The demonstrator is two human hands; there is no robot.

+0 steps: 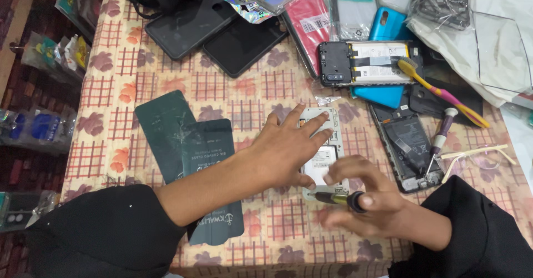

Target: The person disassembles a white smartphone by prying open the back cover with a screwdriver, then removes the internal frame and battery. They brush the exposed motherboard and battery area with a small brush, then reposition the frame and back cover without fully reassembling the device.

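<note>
While the left hand (291, 150) lies flat, fingers spread wide, on the opened white phone (323, 145), the right hand (363, 203) just below it pinches a small dark screwdriver (336, 198) whose tip touches the phone's lower edge. Left of the phone lie 2 dark, glossy rectangular screen protectors (186, 145) on the checked floral tablecloth (111, 89). Right of it rest another opened phone (408, 147), a second screwdriver (441, 139) and a pink-and-yellow toothbrush (441, 92).
</note>
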